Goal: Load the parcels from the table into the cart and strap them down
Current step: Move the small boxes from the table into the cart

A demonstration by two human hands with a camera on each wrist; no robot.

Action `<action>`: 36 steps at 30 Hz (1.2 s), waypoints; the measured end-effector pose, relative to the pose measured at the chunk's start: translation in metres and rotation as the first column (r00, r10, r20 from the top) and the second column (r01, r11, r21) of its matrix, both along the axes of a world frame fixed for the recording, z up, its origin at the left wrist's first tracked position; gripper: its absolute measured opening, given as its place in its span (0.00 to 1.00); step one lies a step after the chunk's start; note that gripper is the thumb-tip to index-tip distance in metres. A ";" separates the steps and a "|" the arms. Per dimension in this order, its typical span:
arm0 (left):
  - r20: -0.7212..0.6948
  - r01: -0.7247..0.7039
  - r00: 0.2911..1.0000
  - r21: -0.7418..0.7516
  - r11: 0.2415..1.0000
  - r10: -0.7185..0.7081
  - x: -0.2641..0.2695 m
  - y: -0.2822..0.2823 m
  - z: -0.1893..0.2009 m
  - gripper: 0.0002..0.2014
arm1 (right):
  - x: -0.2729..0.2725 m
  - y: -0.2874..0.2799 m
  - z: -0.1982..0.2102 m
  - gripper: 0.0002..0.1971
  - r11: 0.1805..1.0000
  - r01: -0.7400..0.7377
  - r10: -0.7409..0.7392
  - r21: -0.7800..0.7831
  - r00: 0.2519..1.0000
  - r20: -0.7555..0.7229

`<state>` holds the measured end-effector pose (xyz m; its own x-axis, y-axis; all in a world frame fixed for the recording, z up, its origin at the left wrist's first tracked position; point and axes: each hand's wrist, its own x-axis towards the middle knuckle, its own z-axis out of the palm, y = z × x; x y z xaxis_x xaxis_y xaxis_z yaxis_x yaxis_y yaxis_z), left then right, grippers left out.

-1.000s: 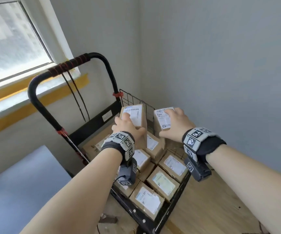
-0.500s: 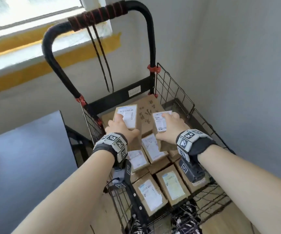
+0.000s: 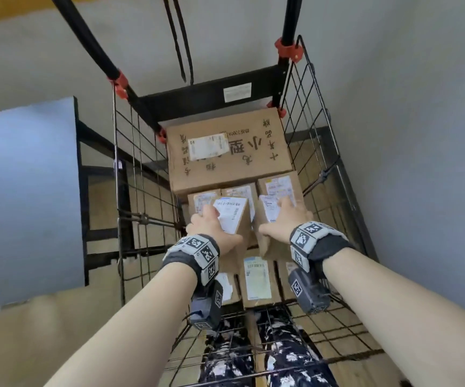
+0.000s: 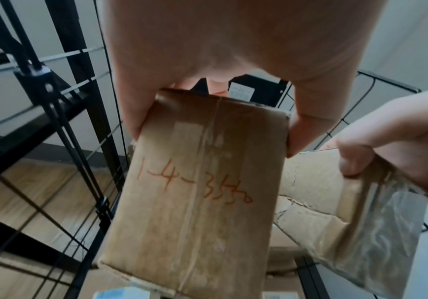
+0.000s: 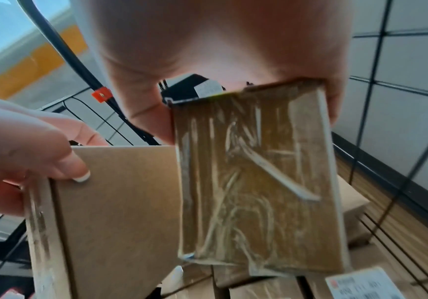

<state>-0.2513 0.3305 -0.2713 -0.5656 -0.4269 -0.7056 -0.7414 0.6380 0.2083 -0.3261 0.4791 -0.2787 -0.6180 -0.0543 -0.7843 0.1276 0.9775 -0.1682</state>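
My left hand (image 3: 211,227) grips a small brown parcel (image 3: 235,219) from above; its underside with red writing fills the left wrist view (image 4: 195,202). My right hand (image 3: 281,222) grips a second small parcel (image 3: 267,241), whose taped underside (image 5: 256,182) shows in the right wrist view. Both parcels hang side by side over the black wire cart (image 3: 318,129), above several small labelled parcels (image 3: 256,280) lying on its floor. A large carton (image 3: 231,155) lies at the cart's far end.
The cart's black handle bars (image 3: 91,46) rise at the far end, with black straps (image 3: 181,37) hanging from the handle. A grey table (image 3: 24,196) stands left of the cart. Grey walls close in behind and to the right. My patterned trousers (image 3: 281,358) show through the near mesh.
I have stepped up to the cart and now look down into it. Both hands have carried their parcels lower, over the small parcels on the floor.
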 end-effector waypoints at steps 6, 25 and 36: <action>0.140 0.116 0.980 0.162 0.980 -0.139 0.010 0.031 -0.031 0.42 | 0.018 0.023 -0.034 0.58 0.977 -0.055 0.009 0.206 0.976 0.219; 0.196 0.119 0.958 0.388 0.914 -0.209 0.032 0.092 -0.143 0.55 | 0.049 0.069 -0.149 0.51 0.950 -0.010 -0.016 0.312 0.996 0.083; 0.167 0.061 0.966 0.592 0.803 -0.197 0.022 0.073 -0.175 0.42 | 0.042 0.070 -0.145 0.38 0.973 -0.108 0.094 0.203 0.993 0.077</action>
<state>-0.2291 0.4038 -0.4458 -0.3951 0.1650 -0.9037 -0.7294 0.5417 0.4178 -0.2839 0.5492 -0.4238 -0.5633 0.0539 -0.8245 0.0310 0.9985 0.0441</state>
